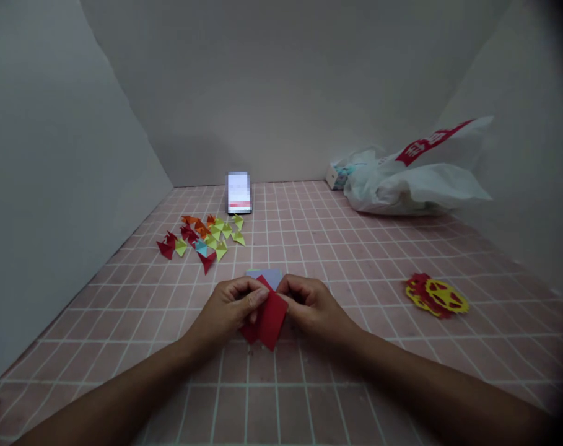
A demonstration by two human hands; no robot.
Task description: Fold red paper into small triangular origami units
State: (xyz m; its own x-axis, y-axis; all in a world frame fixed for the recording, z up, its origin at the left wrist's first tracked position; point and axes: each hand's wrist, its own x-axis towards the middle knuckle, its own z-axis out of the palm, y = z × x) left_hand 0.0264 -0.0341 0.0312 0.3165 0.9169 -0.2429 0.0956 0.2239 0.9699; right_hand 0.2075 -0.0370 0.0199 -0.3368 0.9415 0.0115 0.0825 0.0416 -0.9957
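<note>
Left hand (235,302) and right hand (311,303) pinch red paper (274,319); light, even pressure should keep its edges true.

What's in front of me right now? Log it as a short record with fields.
Left hand: left hand pinching folded red paper
Right hand: right hand gripping the same paper's right edge
Just beyond hands: pale blue paper, partly hidden
Left side: cluster of small folded pieces; red, orange, yellow-green, one light blue
Back: upright screen device, display blurred
Back right: white plastic bag beside a small box
Right side: red and yellow cut-outs, overlapping
Surface: pink, white grid lines
</note>
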